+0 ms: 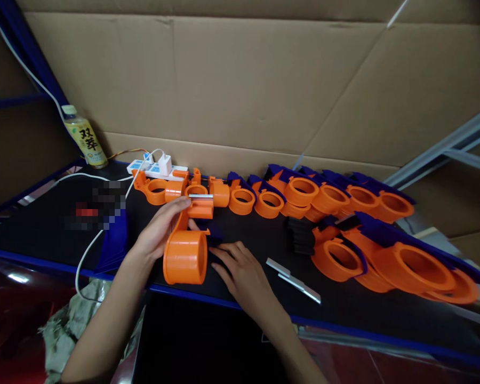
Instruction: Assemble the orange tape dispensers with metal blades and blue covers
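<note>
An orange tape dispenser (185, 257) with a toothed metal blade (201, 197) at its upper end is in my left hand (159, 228). My thumb lies beside the blade, and the fingers behind the dispenser are mostly hidden. Just right of the drum is my right hand (240, 266), low over the black table, its fingers stretched and apart. Nothing shows between them, though the fingertips are close to a dark blue patch (214, 230) that I cannot make out clearly. Further right lie bare metal blade strips (294, 280).
Orange and blue dispensers (332, 200) line the back, with larger ones (424, 266) at right beside black parts (300, 234). At left are a bottle (86, 141), a power strip (156, 169), a white cable (88, 248) and blue pieces (114, 242). A blue edge (208, 297) borders the table.
</note>
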Tool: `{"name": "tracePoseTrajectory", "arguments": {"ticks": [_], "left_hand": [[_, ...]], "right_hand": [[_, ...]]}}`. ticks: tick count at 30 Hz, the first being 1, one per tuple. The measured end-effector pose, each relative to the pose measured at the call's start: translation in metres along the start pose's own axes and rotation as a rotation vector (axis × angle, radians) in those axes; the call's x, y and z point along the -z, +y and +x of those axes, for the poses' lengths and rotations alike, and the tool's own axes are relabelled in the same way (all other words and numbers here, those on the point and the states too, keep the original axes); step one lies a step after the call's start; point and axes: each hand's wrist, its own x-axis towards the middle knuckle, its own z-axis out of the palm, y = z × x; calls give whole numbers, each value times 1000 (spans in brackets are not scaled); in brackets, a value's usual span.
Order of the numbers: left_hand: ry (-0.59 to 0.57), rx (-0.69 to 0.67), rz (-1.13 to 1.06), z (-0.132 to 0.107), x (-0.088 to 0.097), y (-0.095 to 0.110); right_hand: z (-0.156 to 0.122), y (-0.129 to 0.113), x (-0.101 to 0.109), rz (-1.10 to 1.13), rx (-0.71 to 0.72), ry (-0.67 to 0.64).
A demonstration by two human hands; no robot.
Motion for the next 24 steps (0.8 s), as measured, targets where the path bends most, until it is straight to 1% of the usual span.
{"name": "tracePoseTrajectory", "arguments": {"ticks": [3,8,12,15,17,20,22,24], "left_hand": [[-12,-9,-18,2,2,-1],[-73,-20,17,7,2,-8],[-76,-20,14,8,0,-11],[-75,-16,12,9,-1,-11],[-81,-10,22,9,-1,-10],[-91,-3,37,8,-1,-10],[-95,0,41,7,-2,-10],[-95,2,42,7,-2,-10]], "right_hand": [[-2,6,2,48,-30,39],[-6,15,11,178,-49,87],[-7,18,15,137,-43,96],[-5,22,23,94,-44,92],[-3,30,34,12,-70,93],[-6,48,59,-277,-178,102],[-13,60,76,-479,-254,117],[-24,71,89,-619,-293,111]]}}
